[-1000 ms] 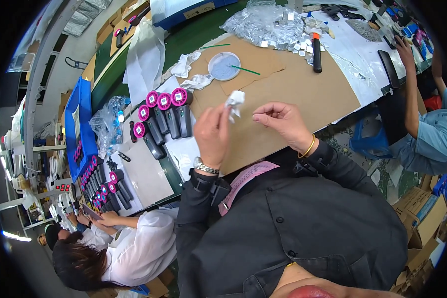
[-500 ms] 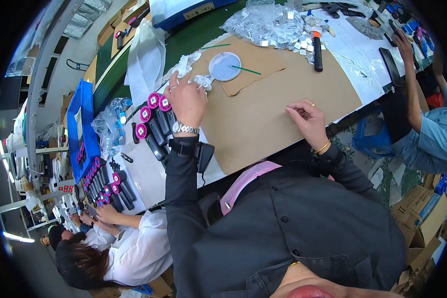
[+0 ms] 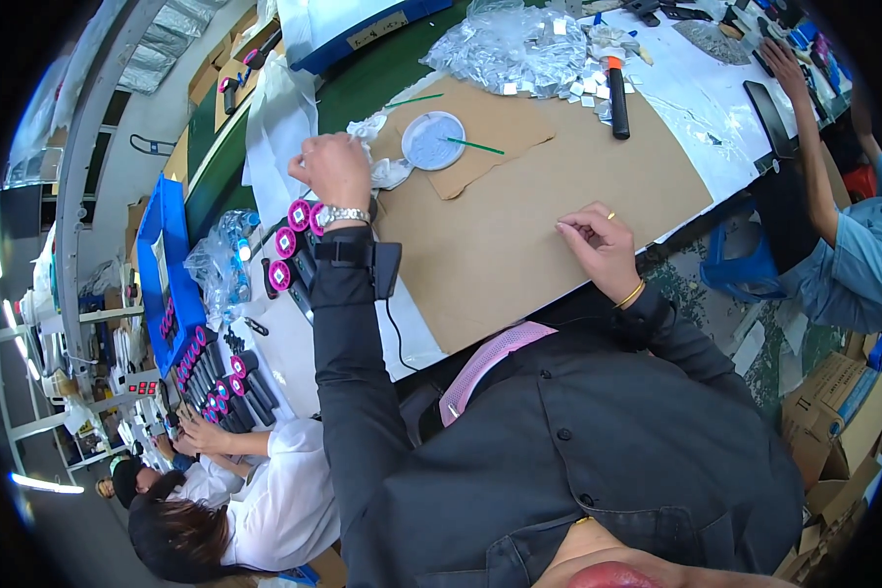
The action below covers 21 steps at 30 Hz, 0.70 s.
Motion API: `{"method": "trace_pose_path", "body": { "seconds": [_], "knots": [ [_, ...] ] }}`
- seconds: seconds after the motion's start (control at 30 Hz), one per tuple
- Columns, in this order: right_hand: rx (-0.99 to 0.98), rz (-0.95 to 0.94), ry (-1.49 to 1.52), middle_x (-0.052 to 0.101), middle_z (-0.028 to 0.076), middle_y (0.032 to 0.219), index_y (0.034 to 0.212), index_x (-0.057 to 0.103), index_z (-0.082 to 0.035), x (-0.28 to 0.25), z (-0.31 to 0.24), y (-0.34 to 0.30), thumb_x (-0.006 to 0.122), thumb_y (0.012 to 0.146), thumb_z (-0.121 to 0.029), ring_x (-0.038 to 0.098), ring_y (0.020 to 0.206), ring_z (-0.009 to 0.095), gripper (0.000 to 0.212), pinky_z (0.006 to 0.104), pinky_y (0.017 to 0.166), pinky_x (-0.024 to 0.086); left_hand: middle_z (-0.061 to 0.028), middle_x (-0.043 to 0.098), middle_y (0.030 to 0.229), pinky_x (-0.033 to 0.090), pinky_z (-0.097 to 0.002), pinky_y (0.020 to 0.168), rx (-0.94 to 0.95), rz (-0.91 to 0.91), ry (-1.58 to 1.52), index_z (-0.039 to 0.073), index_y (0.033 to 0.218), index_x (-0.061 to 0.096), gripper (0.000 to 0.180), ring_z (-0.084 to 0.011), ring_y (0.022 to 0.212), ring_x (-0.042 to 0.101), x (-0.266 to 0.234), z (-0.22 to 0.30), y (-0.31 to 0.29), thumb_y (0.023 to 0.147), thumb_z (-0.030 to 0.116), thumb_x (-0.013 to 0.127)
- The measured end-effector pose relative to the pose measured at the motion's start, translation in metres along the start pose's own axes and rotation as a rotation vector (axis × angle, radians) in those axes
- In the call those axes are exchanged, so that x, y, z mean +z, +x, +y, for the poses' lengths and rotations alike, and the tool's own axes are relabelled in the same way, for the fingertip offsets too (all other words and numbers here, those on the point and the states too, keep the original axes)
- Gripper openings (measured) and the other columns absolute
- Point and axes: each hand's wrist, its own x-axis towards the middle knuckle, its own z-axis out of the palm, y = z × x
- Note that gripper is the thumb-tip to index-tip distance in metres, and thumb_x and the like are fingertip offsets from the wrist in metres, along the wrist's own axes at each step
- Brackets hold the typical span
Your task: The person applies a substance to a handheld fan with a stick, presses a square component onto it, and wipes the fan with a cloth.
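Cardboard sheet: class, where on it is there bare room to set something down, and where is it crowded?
The cardboard sheet is bare between the right hand and the round dish. It is crowded by the pink-capped parts under the left hand and by the foil packets.

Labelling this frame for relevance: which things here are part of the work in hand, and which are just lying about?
In hand:
- left hand, reaching to the crumpled white wipes
- black parts with pink round ends just beside that hand
- right hand, fingers pinched, resting on the cardboard sheet

Lying about:
- round white dish with green stick
- orange-and-black tool
- silver foil packets
- blue bin
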Motion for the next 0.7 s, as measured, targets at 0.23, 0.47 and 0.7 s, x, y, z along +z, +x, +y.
{"method": "trace_pose_path", "body": {
  "seconds": [0.23,0.47,0.7],
  "knots": [
    [-0.067,0.020,-0.010,0.063,0.003,0.084,0.097,0.077,0.000,0.001,0.003,-0.001,0.078,0.091,0.001,0.054,0.064,0.006,0.006,0.0224,0.058,0.042,-0.0049,0.078,0.099,0.032,-0.0476,0.101,-0.068,-0.379,-0.241,0.016,0.084,0.083,0.016,-0.0252,0.117,0.063,-0.022,-0.029,0.017,0.078,0.030,0.077],
    [-0.009,-0.011,-0.012,0.065,0.003,0.084,0.096,0.077,-0.001,0.001,0.001,0.001,0.078,0.090,0.000,0.056,0.069,0.008,0.006,0.0232,0.061,0.045,-0.0076,0.077,0.109,0.032,-0.0508,0.103,0.171,-0.606,-0.099,0.017,0.083,0.083,0.016,-0.0254,0.123,0.063,-0.026,-0.004,-0.007,0.076,0.031,0.078],
    [-0.046,0.009,-0.011,0.065,0.003,0.084,0.096,0.077,-0.001,0.002,0.002,0.002,0.079,0.090,0.001,0.056,0.068,0.008,0.007,0.0233,0.060,0.044,-0.0072,0.078,0.106,0.032,-0.0556,0.103,0.156,-0.528,0.066,0.017,0.082,0.083,0.015,-0.0277,0.119,0.064,0.013,-0.013,-0.006,0.077,0.030,0.078]
  ]
}}
